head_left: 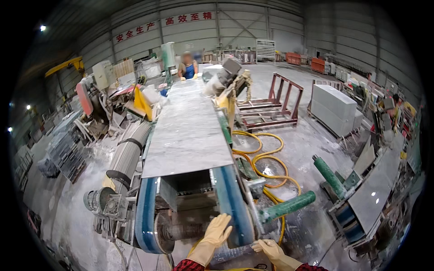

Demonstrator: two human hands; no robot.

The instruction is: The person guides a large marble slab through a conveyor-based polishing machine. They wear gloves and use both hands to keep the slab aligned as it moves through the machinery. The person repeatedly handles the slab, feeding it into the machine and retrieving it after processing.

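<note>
My L grip [217, 235] is released, fingers loose, by the blue belt [231, 196]; R grip [271, 252] looks empty too, off to its R. Stone slab [187, 135] lies ahead atop belts. I'd keep both clear of belt edges, prob. safest.

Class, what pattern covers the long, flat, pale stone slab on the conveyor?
The long, flat, pale stone slab has streaky grey veining, shown best in the head view.

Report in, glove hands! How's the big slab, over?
Left hand open near blue belt; right hand open; both empty. Slab lying flat across belts. Person at slab's far end. Yellow hose on floor, right side.
</note>
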